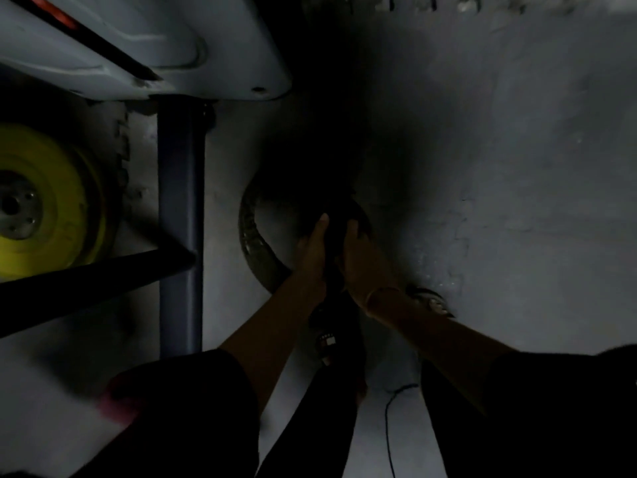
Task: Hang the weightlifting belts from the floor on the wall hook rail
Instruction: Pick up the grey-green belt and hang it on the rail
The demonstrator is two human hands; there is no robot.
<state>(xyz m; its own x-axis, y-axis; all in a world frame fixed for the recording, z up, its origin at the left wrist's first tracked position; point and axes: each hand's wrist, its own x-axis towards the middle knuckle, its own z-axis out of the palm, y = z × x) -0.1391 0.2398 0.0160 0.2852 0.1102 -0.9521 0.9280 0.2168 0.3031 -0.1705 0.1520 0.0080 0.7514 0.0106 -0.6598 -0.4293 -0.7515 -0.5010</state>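
In dim light a dark weightlifting belt curves across the grey floor in front of me, and its upper part is lost in shadow. My left hand and my right hand sit side by side on a dark strap of the belt, with fingers curled around it. A gold bangle circles my right wrist. The strap runs down between my forearms to a small buckle or tag. No wall hook rail is in view.
A blue metal post with a dark crossbar stands to the left. Beside it is a yellow weight plate, and a grey machine cover fills the top left. A shoe and a thin cable lie on the floor.
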